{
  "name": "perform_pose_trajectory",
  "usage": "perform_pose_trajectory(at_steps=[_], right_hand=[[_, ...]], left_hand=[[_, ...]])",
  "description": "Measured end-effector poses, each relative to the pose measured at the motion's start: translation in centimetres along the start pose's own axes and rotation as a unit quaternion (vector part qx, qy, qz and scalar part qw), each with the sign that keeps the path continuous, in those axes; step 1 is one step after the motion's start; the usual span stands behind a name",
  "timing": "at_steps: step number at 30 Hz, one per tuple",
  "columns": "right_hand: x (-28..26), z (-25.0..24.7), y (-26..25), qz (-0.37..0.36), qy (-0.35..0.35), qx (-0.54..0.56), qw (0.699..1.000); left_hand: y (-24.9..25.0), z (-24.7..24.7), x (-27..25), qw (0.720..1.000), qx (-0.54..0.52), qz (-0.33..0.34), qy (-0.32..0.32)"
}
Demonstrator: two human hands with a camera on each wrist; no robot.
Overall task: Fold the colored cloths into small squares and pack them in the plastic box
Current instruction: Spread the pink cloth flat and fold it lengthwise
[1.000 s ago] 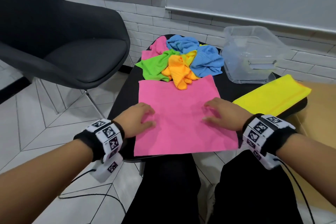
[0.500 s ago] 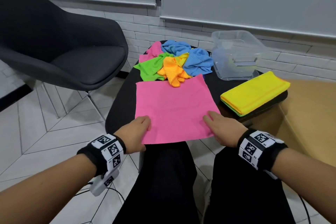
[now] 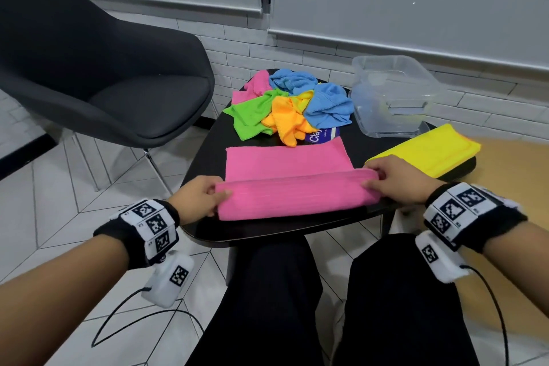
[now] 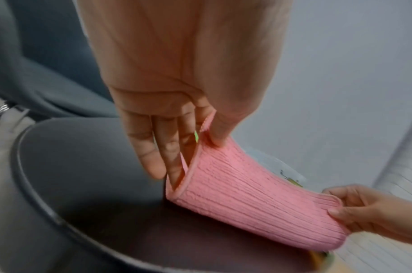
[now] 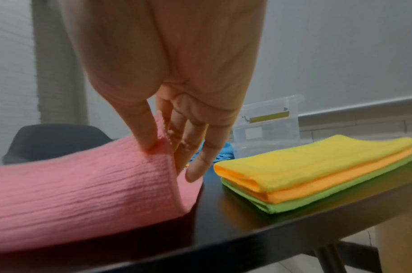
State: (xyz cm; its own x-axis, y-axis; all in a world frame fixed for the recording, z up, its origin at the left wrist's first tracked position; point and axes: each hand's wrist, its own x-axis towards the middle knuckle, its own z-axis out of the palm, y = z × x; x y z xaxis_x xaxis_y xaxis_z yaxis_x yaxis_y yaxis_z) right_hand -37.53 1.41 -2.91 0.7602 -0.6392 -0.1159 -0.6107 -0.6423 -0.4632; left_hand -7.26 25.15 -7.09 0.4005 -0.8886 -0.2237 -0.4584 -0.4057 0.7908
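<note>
Change: half a second ago the pink cloth (image 3: 292,184) lay flat and square on the tabletop (image 3: 261,230); now we have lifted its near edge, and it curls over as a soft roll towards the far edge. We judge this to be the first fold, halving the cloth, with more folds needed before it is a small square.

Armchair (image 3: 98,74): far left, dark grey, smooth moulded shell on thin metal legs.

Left hand (image 3: 197,199): our grip pinches the left near corner of the pink cloth, thumb on top and fingers (image 4: 153,147) beneath.

Pink cloth: front centre of the tabletop, ribbed microfibre with a stitched hem; its far half lies flat, its near half is raised in a curve between both hands.

Unfolded pile (image 3: 285,107): behind the pink cloth, crumpled pink, green, orange, yellow and blue cloths, soft and wrinkled, with a blue printed label (image 3: 322,135) showing beneath.

Right hand (image 3: 398,180): our grip pinches the right near corner, thumb (image 5: 144,129) pressing the hem against the fingers.

Plastic box (image 3: 392,95): back right, clear, rigid, with rounded corners; no cloths look packed in it yet.

Folded stack (image 3: 427,150): right edge of the tabletop, yellow over orange over green, neat flat rectangles.

Tabletop: black, glossy, rounded.
</note>
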Motion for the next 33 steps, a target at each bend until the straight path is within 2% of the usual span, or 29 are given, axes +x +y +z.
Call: perform_pose_trajectory(at_steps=[4, 9, 17, 22, 24, 26, 29, 31, 33], right_hand=[[3.1, 0.7, 0.2, 0.059, 0.022, 0.053, 0.997], [5.3, 1.9, -0.2, 0.128, 0.036, 0.003, 0.991], [6.9, 3.1, 0.2, 0.177, 0.039, -0.015, 0.983], [6.7, 3.8, 0.0, 0.190, 0.037, -0.050, 0.980], [6.4, 4.0, -0.8, 0.173, 0.041, -0.097, 0.979], [5.8, 4.3, -2.1, 0.126, 0.064, -0.173, 0.975], [4.9, 5.5, -5.0, 0.045, 0.084, -0.255, 0.962], [4.3, 7.1, -6.8, 0.006, 0.037, -0.246, 0.969], [3.9, 8.9, -8.0, -0.017, -0.047, -0.229, 0.972]], left_hand=[[-0.3, 0.5, 2.1, 0.997, -0.003, -0.062, 0.053], [0.0, 0.8, 4.1, 0.990, 0.075, -0.075, 0.091], [0.5, 0.8, 5.9, 0.976, 0.135, -0.141, 0.099], [1.0, 0.9, 5.8, 0.965, 0.193, -0.150, 0.097], [1.5, 1.2, 5.3, 0.953, 0.242, -0.143, 0.115], [2.5, 1.7, 4.7, 0.937, 0.297, -0.116, 0.139], [4.6, 3.5, 4.0, 0.911, 0.385, -0.015, 0.146], [5.8, 5.3, 3.7, 0.910, 0.404, 0.036, 0.086], [6.4, 7.2, 3.4, 0.909, 0.416, 0.028, -0.002]])
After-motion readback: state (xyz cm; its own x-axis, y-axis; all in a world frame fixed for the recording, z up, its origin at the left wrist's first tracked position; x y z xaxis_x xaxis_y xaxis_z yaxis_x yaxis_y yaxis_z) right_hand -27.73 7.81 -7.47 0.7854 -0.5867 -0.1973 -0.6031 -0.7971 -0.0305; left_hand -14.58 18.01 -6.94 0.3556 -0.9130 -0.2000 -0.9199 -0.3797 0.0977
